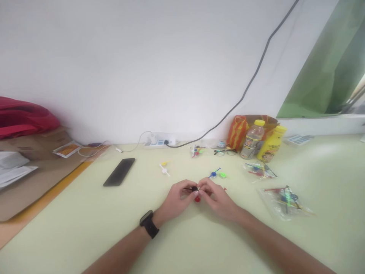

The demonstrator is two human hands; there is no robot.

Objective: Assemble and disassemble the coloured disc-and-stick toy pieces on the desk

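Both hands meet above the table's middle, fingertips pinched around a small black round plastic piece (194, 188) with a thin stem. My left hand (178, 198), with a black watch on its wrist, grips it from the left. From the right, my right hand (215, 196) pinches the same piece. Just below the fingertips shows a small red round piece (197, 199); whether it is held or lies on the table I cannot tell. Beyond the hands lie a blue piece with a stem (213, 174), a green round piece (222, 175), a white piece (164, 171) and a yellow one (164, 163).
A black phone (119, 172) lies at left, near cardboard (34, 182). Bags of coloured parts (288, 201) lie at right. Behind them stand a clear bottle (252, 140), a yellow bottle (272, 144) and a striped bag (238, 131). A power strip (158, 142) sits against the wall.
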